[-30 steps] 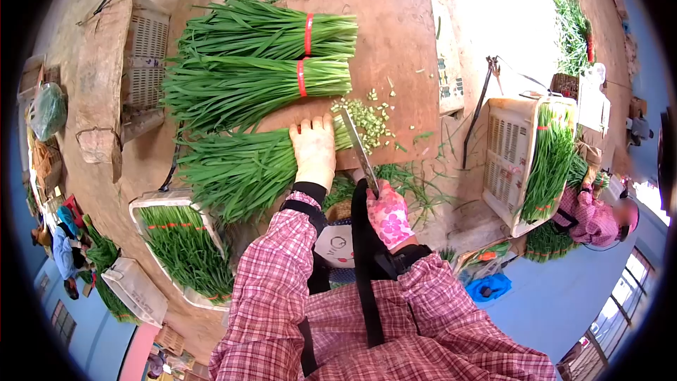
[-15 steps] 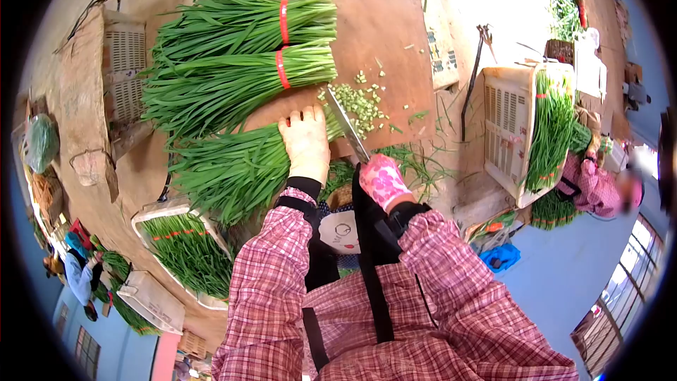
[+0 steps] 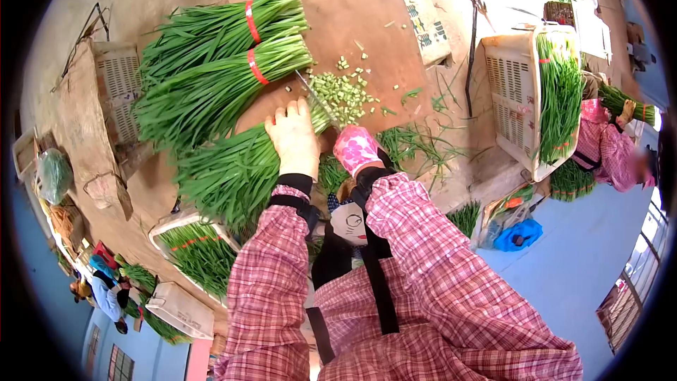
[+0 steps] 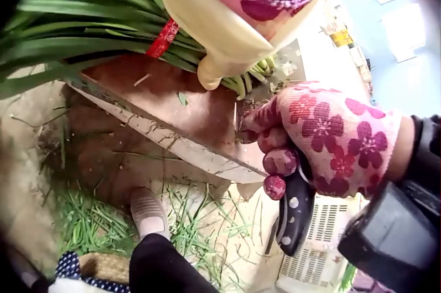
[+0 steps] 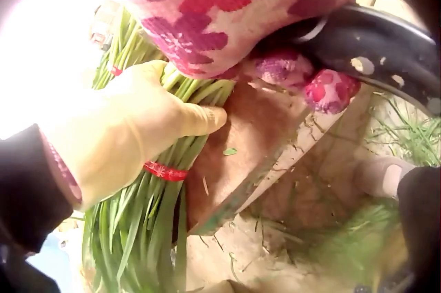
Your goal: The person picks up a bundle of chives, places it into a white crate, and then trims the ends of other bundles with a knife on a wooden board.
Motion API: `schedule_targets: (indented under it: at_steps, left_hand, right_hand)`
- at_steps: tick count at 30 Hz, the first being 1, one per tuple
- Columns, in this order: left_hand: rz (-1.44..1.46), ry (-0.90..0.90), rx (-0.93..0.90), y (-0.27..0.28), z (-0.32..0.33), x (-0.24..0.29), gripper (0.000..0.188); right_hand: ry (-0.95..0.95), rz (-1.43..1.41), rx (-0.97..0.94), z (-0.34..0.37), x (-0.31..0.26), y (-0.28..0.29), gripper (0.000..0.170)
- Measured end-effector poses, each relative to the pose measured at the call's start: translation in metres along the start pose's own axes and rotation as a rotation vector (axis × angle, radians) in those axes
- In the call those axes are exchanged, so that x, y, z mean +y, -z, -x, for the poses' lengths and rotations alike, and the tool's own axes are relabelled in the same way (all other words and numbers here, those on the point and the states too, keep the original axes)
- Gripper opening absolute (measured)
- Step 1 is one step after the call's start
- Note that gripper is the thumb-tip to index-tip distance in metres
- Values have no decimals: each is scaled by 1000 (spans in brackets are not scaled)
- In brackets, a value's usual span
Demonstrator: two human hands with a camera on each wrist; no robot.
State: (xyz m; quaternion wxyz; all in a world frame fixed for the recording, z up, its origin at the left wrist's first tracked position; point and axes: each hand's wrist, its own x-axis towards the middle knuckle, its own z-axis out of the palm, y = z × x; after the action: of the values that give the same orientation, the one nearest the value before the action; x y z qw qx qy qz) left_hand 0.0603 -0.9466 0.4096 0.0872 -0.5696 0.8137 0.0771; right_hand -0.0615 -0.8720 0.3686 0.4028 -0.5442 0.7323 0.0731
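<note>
The left hand (image 3: 293,140) curls its fingers over the near garlic-chive bundle (image 3: 229,169) on the worktop (image 3: 352,17), apparently to steady it; the right hand (image 3: 355,149) wraps its fingers round the knife handle (image 4: 296,207), blade (image 3: 317,99) beside the stalk ends (image 3: 319,117), seemingly to level them.

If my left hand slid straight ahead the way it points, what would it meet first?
Probably the nearer of two banded bundles ahead, past a bare strip of board. Your left hand might also graze the knife, whose tip lies close on its right; depth is unclear.
</note>
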Motion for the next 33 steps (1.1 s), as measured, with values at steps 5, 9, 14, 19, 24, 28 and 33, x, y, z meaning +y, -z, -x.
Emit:
schedule_targets:
  at_steps: [5, 9, 14, 19, 24, 28, 33]
  left_hand:
    - [13, 4, -86, 15, -2, 2, 76]
    - [-2, -19, -130, 16, 6, -1, 83]
    - [19, -26, -93, 20, 7, -4, 89]
    - [66, -19, -81, 18, 10, -7, 92]
    - [171, -34, -169, 25, 5, -20, 90]
    - [97, 35, -100, 35, 13, -11, 115]
    - [236, 26, -94, 21, 35, -13, 125]
  right_hand:
    - [7, -39, 9, 4, -4, 12, 23]
    - [18, -84, 8, 14, 1, 36, 22]
    - [-4, -171, 55, 9, 13, 26, 21]
    - [-167, -321, 186, 44, 37, 97, 24]
    - [-219, -271, 350, 25, 46, 115, 28]
    - [-205, -349, 415, 21, 46, 109, 28]
    - [-230, -280, 517, 20, 43, 103, 40]
